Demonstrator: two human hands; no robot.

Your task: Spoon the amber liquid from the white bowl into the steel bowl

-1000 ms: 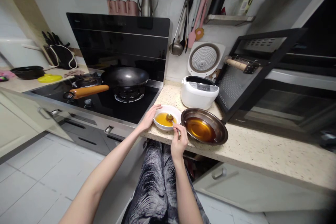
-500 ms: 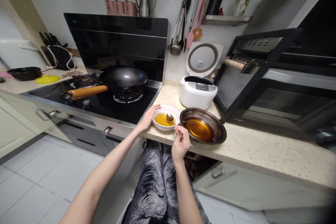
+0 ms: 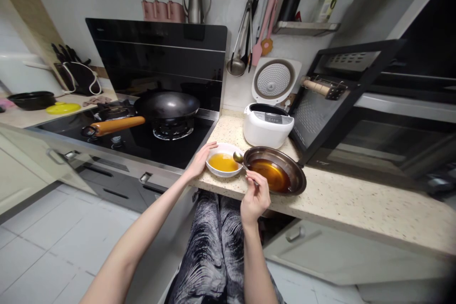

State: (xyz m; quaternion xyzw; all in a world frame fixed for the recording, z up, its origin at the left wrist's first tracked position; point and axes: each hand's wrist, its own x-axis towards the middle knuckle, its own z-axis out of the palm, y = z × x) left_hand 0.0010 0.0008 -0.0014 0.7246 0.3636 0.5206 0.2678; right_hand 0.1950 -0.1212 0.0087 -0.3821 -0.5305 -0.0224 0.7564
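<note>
My left hand [image 3: 200,161] rests along the left side of a white bowl [image 3: 223,174], its fingers reaching over the rim. Yellow-orange liquid [image 3: 221,161] fills part of that bowl. In my right hand [image 3: 255,198], thumb and fingers pinch the handle of a metal spoon [image 3: 238,156]. The spoon's head is over the bowl's right rim, close to where the two vessels meet. Just right of the bowl, a dark metal basin [image 3: 302,175] holds amber-brown liquid [image 3: 272,175]; my right hand is in front of its left edge.
Behind the vessels stands a white rice cooker [image 3: 268,129] with its lid up. A black wok [image 3: 167,106] with a wooden handle [image 3: 119,126] sits on the gas hob [image 3: 138,149] to the left. A dark oven [image 3: 384,137] is at the right, and utensils [image 3: 245,33] hang above.
My right hand has moved right with the spoon. The spoon's head has gone from the middle of the bowl to its right rim. My left hand stays on the bowl.
</note>
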